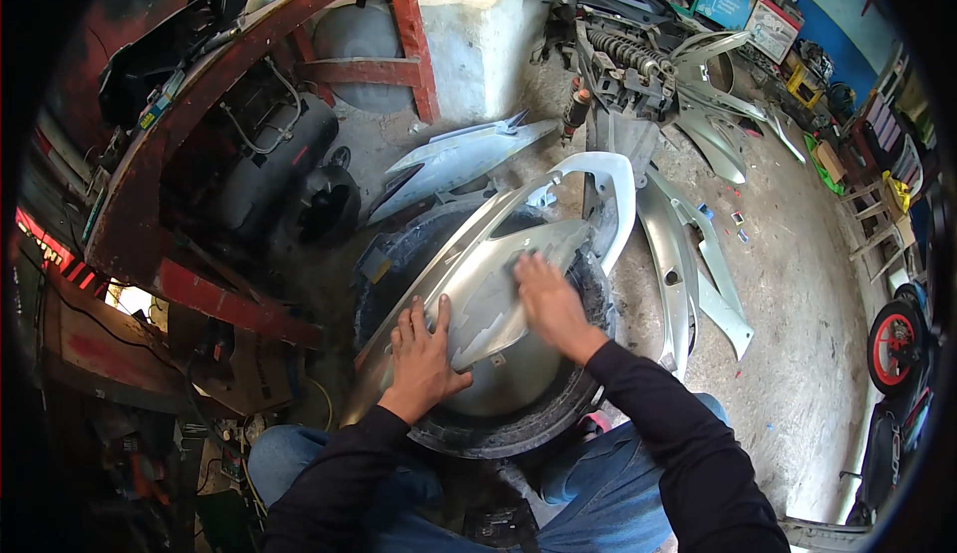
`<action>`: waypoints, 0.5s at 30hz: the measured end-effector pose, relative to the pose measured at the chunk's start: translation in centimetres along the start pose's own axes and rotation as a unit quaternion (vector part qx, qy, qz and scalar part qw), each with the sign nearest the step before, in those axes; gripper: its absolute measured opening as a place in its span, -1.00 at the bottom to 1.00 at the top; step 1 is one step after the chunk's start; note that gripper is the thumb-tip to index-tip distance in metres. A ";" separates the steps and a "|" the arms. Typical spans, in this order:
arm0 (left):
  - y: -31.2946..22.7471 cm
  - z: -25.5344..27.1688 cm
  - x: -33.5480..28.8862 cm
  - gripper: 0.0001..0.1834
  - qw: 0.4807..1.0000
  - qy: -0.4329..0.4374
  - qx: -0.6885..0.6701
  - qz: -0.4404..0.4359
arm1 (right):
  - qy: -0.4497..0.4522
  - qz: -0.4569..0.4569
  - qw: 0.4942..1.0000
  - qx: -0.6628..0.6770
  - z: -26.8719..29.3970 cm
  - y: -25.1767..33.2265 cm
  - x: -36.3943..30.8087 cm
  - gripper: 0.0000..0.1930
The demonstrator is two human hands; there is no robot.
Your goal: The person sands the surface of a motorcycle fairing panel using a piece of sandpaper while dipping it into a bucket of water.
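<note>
Motorcycle fairing (483, 279), a single silver piece patched in grey, lies over one round black tub (520, 440) before a seated person in jeans. Two bare hands work its surface: the left hand (424, 356), fingers spread and unclenched, rests flat on the near part, while the right hand (548, 299) lays outstretched fingers farther along; whether they cover anything is hidden. Two long panels, one silver (666, 259) and one pale (720, 299), lie on the floor (788, 373) at right; one pale-blue panel (449, 162) sits beyond the tub.
</note>
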State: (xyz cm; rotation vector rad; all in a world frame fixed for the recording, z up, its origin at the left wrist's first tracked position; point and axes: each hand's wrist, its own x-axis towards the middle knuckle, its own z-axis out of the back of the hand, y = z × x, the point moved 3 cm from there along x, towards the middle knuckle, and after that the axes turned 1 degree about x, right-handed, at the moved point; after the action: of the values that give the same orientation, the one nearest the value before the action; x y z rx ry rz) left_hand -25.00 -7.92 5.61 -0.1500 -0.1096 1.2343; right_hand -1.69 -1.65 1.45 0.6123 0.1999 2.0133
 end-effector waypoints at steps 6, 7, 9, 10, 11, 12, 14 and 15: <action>0.2 -0.1 0.0 0.36 1.000 -0.004 0.003 -0.003 | 0.048 0.032 0.998 -0.027 -0.5 0.6 0.8 -0.58; 0.2 0.0 -0.1 0.37 1.000 -0.006 0.006 0.000 | 0.044 0.021 0.998 -0.036 -0.5 0.2 1.0 -0.57; 0.2 0.0 -0.1 0.37 1.000 -0.007 -0.003 -0.007 | -0.071 -0.038 0.996 -0.028 0.0 -0.4 1.1 -0.57; 0.2 0.1 -0.1 0.37 1.000 -0.022 -0.001 -0.016 | -0.144 -0.096 0.984 -0.031 0.4 -0.9 1.0 -0.58; 0.3 0.0 -0.1 0.37 1.000 0.002 -0.002 -0.008 | -0.104 -0.069 0.985 -0.119 0.1 -0.8 1.0 -0.57; 0.3 0.0 -0.1 0.37 1.000 0.009 0.003 -0.003 | -0.062 -0.082 0.987 -0.126 -0.1 -1.0 1.0 -0.57; 0.3 -0.2 0.1 0.37 1.000 0.007 0.003 0.004 | 0.035 0.024 0.998 -0.043 -0.7 -0.5 1.0 -0.58; 0.3 -0.1 0.0 0.36 1.000 0.002 -0.003 0.000 | -0.020 0.017 0.995 -0.096 -0.4 -0.5 1.0 -0.58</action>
State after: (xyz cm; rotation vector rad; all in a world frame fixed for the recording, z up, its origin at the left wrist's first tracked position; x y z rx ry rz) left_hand -25.28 -7.83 5.42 -0.1576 -0.1087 1.2339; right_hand -1.92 -0.52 1.27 0.5358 -0.0288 2.0223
